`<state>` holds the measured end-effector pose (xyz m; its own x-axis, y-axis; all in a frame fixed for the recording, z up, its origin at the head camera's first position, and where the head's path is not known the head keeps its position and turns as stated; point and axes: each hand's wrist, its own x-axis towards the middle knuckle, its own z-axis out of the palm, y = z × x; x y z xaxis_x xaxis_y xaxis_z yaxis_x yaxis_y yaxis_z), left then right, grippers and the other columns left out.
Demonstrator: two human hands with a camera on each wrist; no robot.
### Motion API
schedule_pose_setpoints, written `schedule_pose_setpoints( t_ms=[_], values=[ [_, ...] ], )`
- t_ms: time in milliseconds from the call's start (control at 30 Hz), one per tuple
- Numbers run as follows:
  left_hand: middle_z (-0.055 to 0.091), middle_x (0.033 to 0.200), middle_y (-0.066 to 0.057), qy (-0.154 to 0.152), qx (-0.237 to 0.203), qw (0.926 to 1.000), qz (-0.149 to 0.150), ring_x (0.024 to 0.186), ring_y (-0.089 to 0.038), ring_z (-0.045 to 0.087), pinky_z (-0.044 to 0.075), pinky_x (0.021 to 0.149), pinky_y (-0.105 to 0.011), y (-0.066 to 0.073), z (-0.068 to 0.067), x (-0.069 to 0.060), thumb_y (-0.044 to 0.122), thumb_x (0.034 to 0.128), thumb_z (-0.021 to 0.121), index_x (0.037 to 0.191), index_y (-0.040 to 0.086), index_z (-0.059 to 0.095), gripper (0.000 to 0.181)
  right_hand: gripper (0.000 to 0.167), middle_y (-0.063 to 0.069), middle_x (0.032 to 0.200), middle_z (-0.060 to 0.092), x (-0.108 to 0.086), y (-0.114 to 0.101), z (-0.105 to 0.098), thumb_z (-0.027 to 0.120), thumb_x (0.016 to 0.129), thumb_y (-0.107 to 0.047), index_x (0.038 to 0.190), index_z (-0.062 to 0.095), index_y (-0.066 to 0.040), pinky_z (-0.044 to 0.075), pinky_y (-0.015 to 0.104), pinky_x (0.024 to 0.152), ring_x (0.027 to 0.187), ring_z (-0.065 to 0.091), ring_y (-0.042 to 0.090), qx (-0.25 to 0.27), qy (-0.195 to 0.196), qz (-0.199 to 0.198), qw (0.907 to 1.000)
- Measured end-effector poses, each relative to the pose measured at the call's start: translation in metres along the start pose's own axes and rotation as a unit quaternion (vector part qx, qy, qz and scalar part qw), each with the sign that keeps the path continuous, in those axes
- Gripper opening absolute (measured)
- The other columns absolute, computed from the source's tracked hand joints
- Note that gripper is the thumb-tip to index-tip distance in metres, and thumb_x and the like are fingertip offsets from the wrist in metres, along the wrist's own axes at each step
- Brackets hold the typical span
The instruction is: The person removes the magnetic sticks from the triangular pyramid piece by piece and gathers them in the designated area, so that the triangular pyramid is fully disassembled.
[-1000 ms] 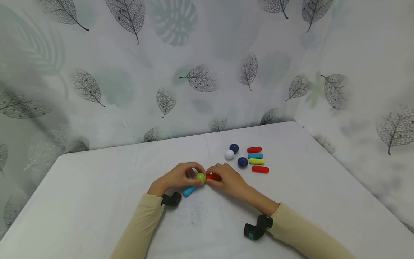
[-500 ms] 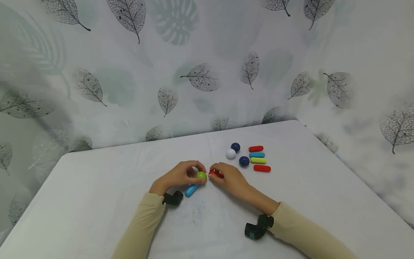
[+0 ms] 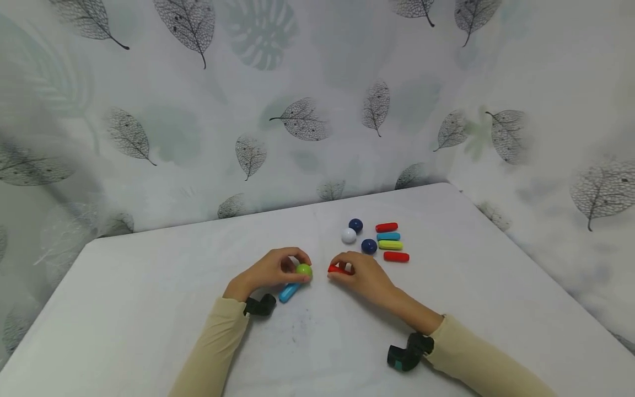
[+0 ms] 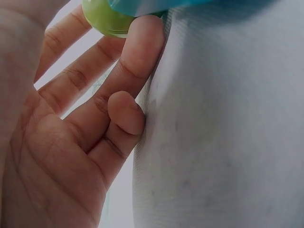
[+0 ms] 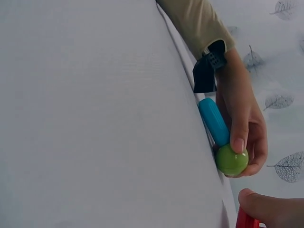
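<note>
My left hand point(image 3: 276, 271) pinches a green ball point(image 3: 304, 270) between thumb and fingers, just over the white table. A blue rod point(image 3: 289, 292) meets the ball and slants back toward the left wrist; the right wrist view shows its end against the ball point(image 5: 232, 160). To the right, across a small gap, my right hand point(image 3: 365, 277) holds a red rod point(image 3: 339, 269) between thumb and fingers. Part of that rod is covered by the fingers. In the left wrist view, only the lower parts of the green ball point(image 4: 105, 19) and blue rod point(image 4: 156, 6) show.
Behind the right hand lie two dark blue balls point(image 3: 369, 246) and a white ball point(image 3: 349, 235). Beside them, rods are lined up: red point(image 3: 396, 257), yellow point(image 3: 390, 245), blue point(image 3: 388, 236) and another red. A leaf-patterned cloth point(image 3: 302, 160) stands behind the white table point(image 3: 149, 286).
The red rod touched or nearly touched the green ball a second ago. My right hand has drawn it away to the right, leaving a gap. The left hand keeps its hold on the ball.
</note>
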<state>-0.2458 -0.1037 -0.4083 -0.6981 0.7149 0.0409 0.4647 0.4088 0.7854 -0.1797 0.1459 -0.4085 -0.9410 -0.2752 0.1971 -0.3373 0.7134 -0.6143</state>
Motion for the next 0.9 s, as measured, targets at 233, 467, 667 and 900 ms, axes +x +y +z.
schedule_pose_setpoints(
  t_ms=[233, 467, 667, 900],
  values=[
    [0.063, 0.107, 0.000, 0.002, 0.000, 1.0000, 0.002, 0.079, -0.014, 0.059, 0.049, 0.077, -0.026, 0.001, -0.001, -0.001, 0.024, 0.0849, 0.077, 0.109, 0.017, 0.066, 0.028, 0.023, -0.008, 0.084, 0.062, -0.013, 0.015, -0.019, 0.080, 0.082, -0.025, 0.102, 0.073, -0.018, 0.047, 0.023, 0.063, 0.076, 0.052, 0.011, -0.021, -0.002, 0.016, 0.9996],
    [0.063, 0.107, 0.000, 0.002, 0.000, 1.0000, 0.000, 0.079, -0.014, 0.060, 0.050, 0.077, -0.025, 0.001, 0.000, -0.003, 0.023, 0.0851, 0.077, 0.109, 0.016, 0.066, 0.027, 0.023, -0.005, 0.087, 0.063, -0.023, 0.029, -0.041, 0.081, 0.081, -0.024, 0.102, 0.073, -0.017, 0.049, 0.023, 0.057, 0.076, 0.054, 0.014, -0.012, 0.007, 0.033, 0.9994],
    [0.063, 0.107, 0.000, 0.001, -0.001, 1.0000, 0.006, 0.080, -0.014, 0.059, 0.050, 0.076, -0.025, 0.000, 0.000, -0.001, 0.022, 0.0852, 0.077, 0.110, 0.016, 0.066, 0.027, 0.025, 0.000, 0.094, 0.068, -0.033, 0.041, -0.058, 0.079, 0.082, -0.021, 0.105, 0.074, -0.013, 0.054, 0.030, 0.072, 0.088, 0.059, 0.019, -0.025, 0.016, 0.052, 0.9982],
    [0.064, 0.106, -0.001, 0.007, -0.006, 0.9999, 0.006, 0.078, -0.013, 0.059, 0.049, 0.074, -0.025, -0.001, 0.000, -0.002, 0.022, 0.0846, 0.077, 0.109, 0.015, 0.066, 0.027, 0.024, 0.006, 0.100, 0.068, -0.038, 0.050, -0.066, 0.080, 0.081, -0.022, 0.102, 0.075, -0.011, 0.055, 0.041, 0.081, 0.093, 0.062, 0.024, -0.080, 0.016, 0.054, 0.9952]
  ],
)
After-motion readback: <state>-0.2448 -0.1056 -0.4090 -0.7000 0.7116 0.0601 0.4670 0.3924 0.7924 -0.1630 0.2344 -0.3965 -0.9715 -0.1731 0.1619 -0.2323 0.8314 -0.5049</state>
